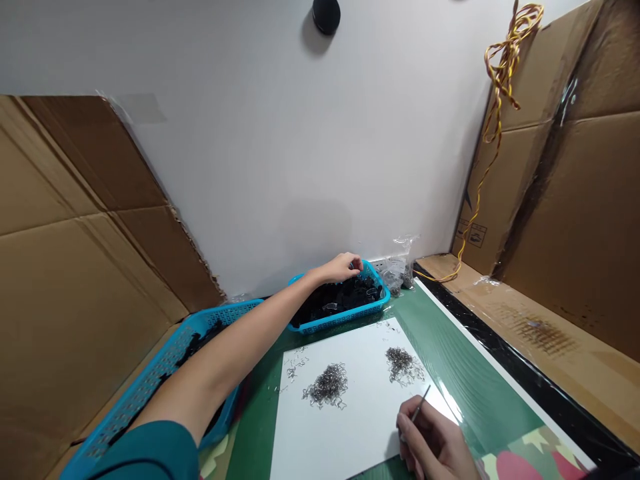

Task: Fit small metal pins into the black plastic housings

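Note:
My left hand (344, 266) is over the far blue basket (345, 319), its fingers curled together. Whatever may be between those fingertips is hidden. Small black pieces (347, 293) fill that basket, with a few clear bits among them. At the front right of a white board (320, 437), my right hand (430, 440) grips a thin metal tool (423, 402) like a pen, its slim tip pointing up and away. Two heaps of small bent metal clips lie on the board: a left heap (327, 385) and a right heap (401, 364), the latter just beyond the tool.
A second blue basket (150, 373) with black pieces stands at the left, partly behind my left arm. Clear bags (397, 273) sit beside the far basket. Cardboard walls (565, 173) flank the green table mat (450, 333). A yellow-red twisted wire (500, 73) hangs at the right.

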`<state>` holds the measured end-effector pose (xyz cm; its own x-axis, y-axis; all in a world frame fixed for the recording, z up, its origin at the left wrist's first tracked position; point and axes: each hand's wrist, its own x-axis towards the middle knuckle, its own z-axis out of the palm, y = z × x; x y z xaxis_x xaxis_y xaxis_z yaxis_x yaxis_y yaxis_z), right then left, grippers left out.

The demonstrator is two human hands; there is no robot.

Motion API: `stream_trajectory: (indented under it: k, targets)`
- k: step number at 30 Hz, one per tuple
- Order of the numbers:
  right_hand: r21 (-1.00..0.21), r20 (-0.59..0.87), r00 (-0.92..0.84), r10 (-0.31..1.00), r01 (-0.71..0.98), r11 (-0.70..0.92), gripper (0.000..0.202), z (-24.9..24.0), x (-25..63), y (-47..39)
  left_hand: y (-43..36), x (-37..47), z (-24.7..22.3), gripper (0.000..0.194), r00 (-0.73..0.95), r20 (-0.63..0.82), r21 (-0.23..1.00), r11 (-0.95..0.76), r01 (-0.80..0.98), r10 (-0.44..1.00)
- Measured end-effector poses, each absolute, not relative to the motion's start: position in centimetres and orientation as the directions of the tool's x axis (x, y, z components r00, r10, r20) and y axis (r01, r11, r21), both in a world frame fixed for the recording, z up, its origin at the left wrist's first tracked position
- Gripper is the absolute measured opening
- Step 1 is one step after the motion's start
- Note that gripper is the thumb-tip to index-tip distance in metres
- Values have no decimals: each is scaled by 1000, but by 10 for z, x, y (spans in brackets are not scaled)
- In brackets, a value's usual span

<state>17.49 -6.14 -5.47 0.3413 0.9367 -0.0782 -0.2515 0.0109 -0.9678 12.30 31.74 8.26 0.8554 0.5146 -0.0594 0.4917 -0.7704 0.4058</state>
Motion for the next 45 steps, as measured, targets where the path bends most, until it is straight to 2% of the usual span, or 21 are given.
stream_trajectory:
  k: [9, 17, 23, 27, 32, 39, 42, 45]
  targets:
    - [-981, -59, 353, 934, -196, 12, 55, -37, 177, -70, 310, 104, 82, 35, 853, 24, 426, -778, 463, 521]
    - [-982, -67, 347, 936, -188, 0, 52, -33, 177, -75, 303, 91, 74, 34, 856, 4, 434, -772, 465, 518]
    - [-987, -68, 337, 939, -162, -13, 53, -31, 180, -77, 289, 98, 62, 42, 854, 25, 478, -757, 446, 519]
    - [-992, -49, 297, 953, -127, -11, 52, -37, 184, -77, 294, 91, 68, 53, 821, 89, 542, -719, 436, 564]
    - [-991, -70, 342, 937, -133, -25, 48, -36, 182, -80, 295, 52, 90, 52, 710, 154, 614, -630, 476, 687]
    - [-999, -33, 321, 947, -35, -22, 43, -42, 193, -85, 259, -50, 130, 49, 519, 61, 651, -428, 627, 852]
    - [-999, -44, 302, 952, -21, -39, 41, -49, 201, -86, 238, -95, 136, 43, 453, -31, 579, -354, 735, 891]
    - [-998, -62, 294, 954, -47, -51, 44, -51, 204, -87, 220, -132, 130, 41, 406, -169, 440, -300, 846, 898]
